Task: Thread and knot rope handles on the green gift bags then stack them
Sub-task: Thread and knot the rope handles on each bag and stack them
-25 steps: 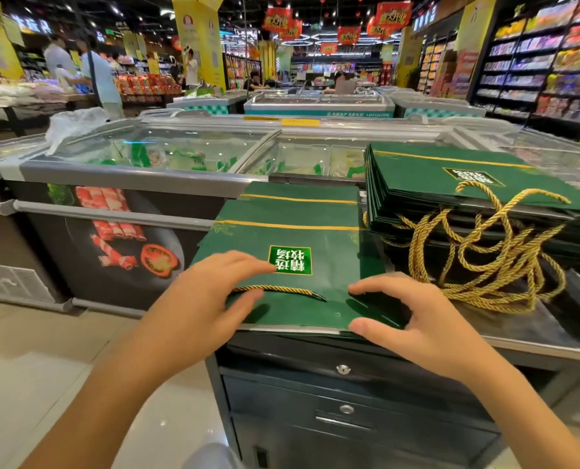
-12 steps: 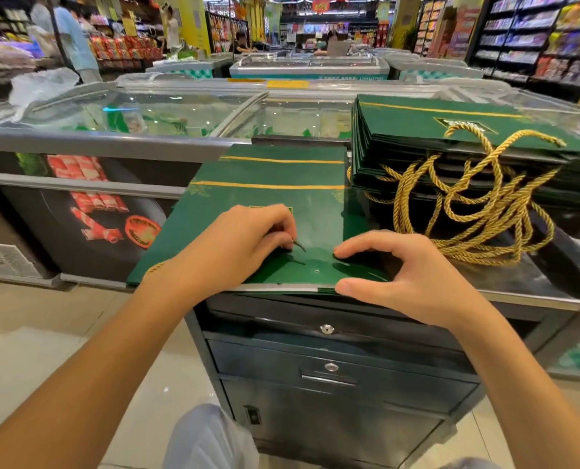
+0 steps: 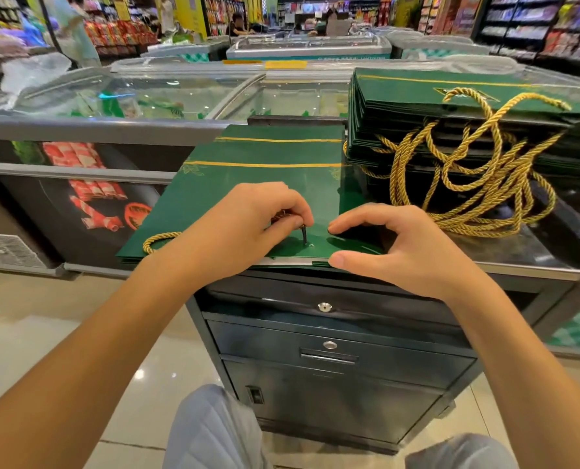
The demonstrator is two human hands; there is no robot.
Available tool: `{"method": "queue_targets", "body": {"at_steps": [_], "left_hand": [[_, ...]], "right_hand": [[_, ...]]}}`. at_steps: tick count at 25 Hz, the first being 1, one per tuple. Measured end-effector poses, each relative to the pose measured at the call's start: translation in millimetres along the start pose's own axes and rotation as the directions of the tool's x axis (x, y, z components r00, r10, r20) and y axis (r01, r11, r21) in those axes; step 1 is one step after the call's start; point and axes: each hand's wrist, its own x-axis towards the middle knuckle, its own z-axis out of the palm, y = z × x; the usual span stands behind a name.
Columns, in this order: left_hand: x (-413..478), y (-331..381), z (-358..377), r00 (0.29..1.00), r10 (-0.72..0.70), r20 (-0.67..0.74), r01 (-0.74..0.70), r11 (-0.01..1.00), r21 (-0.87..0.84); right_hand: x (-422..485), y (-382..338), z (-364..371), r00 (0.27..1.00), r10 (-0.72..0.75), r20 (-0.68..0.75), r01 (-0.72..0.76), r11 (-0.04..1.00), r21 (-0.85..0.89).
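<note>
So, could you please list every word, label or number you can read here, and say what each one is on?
Nothing here can be read.
The flat green bag: no words show; the left hand, pinching a rope end, covers its middle.
The top bag of the stack: emblem crossed by gold ropes, unreadable.
The yellow strip on the freezer: blurred.
The store signs and shelf tags at the back: too small.

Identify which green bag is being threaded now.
The flat bag nearest the person: the left hand pinches a rope tip at its hole, the right hand rests on it. The stacked bags beside it already carry gold handles.
</note>
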Motion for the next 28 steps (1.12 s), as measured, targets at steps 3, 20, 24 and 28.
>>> {"method": "queue_targets", "body": {"at_steps": [3,20,24,28], "left_hand": [[0.6,3.4,2.3,1.0,-0.01,-0.025,0.01,1.0,-0.007],[-1.0,3.8,2.1,1.0,0.008,-0.011,-0.008,1.0,0.017],[-0.4,4.6,2.8,1.0,0.008,-0.002,-0.008,1.0,0.03],[1.7,3.1,6.2,1.0,0.021,0.002,-0.022,0.997,0.07]], "right_hand": [[0.6,-0.8,0.3,1.0,0.005,0.007,-0.005,1.0,-0.001],[1.5,-3.0,-1.1,1.0,0.017,0.024,-0.017,1.0,-0.004],[1.7,-3.2,-1.5,1.0,0.016,0.02,-0.016,1.0,-0.013],[1.3,-3.5,-1.2,1.0,0.015,0.018,-0.015,1.0,-0.017]]}}
